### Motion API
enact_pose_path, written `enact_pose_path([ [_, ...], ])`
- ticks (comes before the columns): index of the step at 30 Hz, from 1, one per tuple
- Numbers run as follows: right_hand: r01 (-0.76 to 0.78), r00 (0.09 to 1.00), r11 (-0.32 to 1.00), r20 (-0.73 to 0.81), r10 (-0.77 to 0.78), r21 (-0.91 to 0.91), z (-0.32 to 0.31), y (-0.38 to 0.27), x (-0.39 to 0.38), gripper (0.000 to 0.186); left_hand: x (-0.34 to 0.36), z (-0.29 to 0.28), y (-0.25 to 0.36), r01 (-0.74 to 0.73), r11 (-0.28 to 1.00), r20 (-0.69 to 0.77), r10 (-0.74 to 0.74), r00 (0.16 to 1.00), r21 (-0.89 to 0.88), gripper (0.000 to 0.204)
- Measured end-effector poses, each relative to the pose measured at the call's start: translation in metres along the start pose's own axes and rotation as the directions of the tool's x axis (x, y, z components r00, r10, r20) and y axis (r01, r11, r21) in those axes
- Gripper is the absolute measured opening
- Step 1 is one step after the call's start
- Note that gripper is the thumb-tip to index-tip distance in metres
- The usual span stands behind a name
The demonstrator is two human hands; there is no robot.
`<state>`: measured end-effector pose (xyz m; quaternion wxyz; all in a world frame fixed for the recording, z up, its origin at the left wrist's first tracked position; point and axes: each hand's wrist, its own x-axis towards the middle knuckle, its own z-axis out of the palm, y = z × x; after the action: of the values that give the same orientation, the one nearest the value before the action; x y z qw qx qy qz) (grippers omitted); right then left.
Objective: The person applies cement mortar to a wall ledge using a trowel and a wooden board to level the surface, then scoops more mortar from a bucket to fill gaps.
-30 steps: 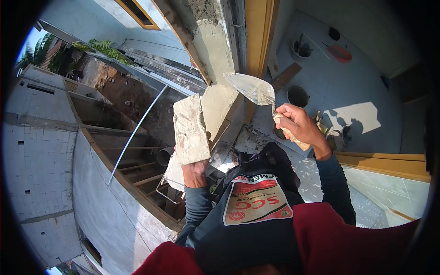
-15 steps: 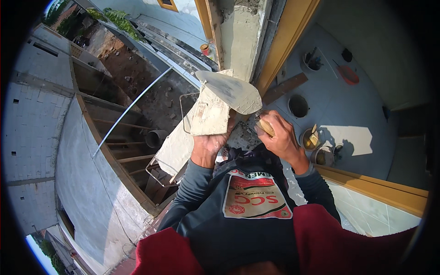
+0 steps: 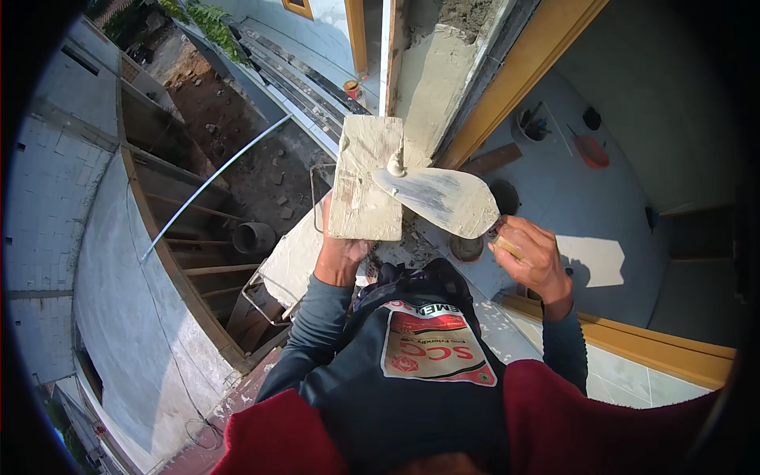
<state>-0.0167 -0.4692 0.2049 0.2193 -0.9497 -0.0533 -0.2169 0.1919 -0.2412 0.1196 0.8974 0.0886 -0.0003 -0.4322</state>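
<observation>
The left hand [image 3: 342, 252] is closed around the underside of a flat rectangular board [image 3: 366, 176], its fingers hidden beneath the board so only the wrist and the heel of the palm show; the board is pale, smeared with dried mortar, and held up roughly level in front of the person's chest. The right hand [image 3: 532, 255] is curled tightly around the wooden handle of a trowel [image 3: 440, 199], thumb and fingers wrapped with no gap visible. The trowel blade, grey and coated with a thin film of mortar, lies flat with its pointed end reaching left so that the tip touches the right edge of the board, where a small lump of mortar [image 3: 395, 165] sits. Both hands are near each other, the board to the left and the trowel to the right. Just behind the board rises a rough plastered column [image 3: 434, 75] beside a yellow door frame [image 3: 522, 79]. Below on the right a pale floor [image 3: 602, 206] carries a bucket with tools [image 3: 535, 125] and an orange dish [image 3: 592, 150], well apart from the hands. Far below on the left lie wooden formwork, a grey pipe [image 3: 253, 236] and bare earth
</observation>
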Motion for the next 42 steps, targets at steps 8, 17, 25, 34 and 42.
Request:
enact_pose_path([
  [8,-0.266,0.895,0.890,-0.249,0.370,0.369,0.049,-0.005,0.035,0.031,-0.015,0.013,0.004,-0.065,0.977,-0.014,0.070,0.997,0.204,0.043],
  [17,-0.340,0.740,0.559,-0.151,0.655,0.756,0.009,-0.044,0.043,0.031,-0.043,-0.016,0.018,-0.070,0.949,-0.058,0.092,0.994,0.307,0.040],
  [25,-0.645,0.693,0.471,0.200,0.693,0.602,0.039,-0.006,0.044,0.031,-0.039,-0.010,0.006,-0.098,0.906,-0.109,0.156,0.982,0.413,0.039],
  [34,-0.474,0.733,0.649,-0.142,0.665,0.595,0.010,-0.030,0.043,0.032,-0.030,-0.008,0.002,-0.025,0.929,-0.254,0.127,0.959,0.369,0.041],
  [42,-0.052,0.995,0.983,0.096,0.035,0.175,0.023,-0.030,0.014,0.033,-0.010,-0.012,-0.006,0.081,0.987,-0.240,-0.045,0.970,0.140,0.039],
])
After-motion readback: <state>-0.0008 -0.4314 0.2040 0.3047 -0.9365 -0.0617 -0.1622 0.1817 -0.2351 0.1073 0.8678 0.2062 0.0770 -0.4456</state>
